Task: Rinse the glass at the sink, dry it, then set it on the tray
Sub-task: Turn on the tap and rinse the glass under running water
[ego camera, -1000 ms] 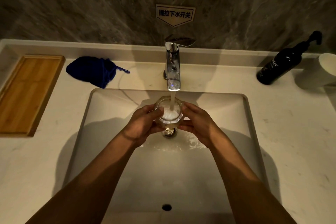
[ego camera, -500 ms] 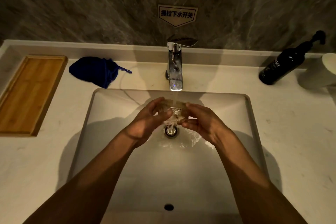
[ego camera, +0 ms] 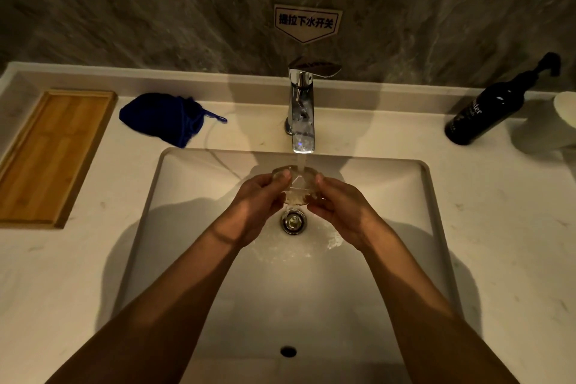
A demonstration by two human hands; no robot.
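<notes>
A clear glass (ego camera: 296,185) lies tipped on its side under the running chrome tap (ego camera: 301,109), over the white sink (ego camera: 193,184). My left hand (ego camera: 260,203) grips its left side and my right hand (ego camera: 338,207) grips its right side. Water streams from the spout onto the glass and splashes around the drain (ego camera: 293,221). A dark blue cloth (ego camera: 163,117) lies bunched on the counter, behind the sink's left corner. A wooden tray (ego camera: 46,156) rests at the far left of the counter with nothing on it.
A black pump bottle (ego camera: 486,112) leans at the back right, with a white cup (ego camera: 565,112) beside it at the frame edge. A sign (ego camera: 307,23) hangs on the dark stone wall above the tap. An overflow hole (ego camera: 288,351) sits in the sink's near wall.
The glass stood upright, filling under the stream; both hands tipped it over, spilling the water, and now hold it on its side under the tap.
</notes>
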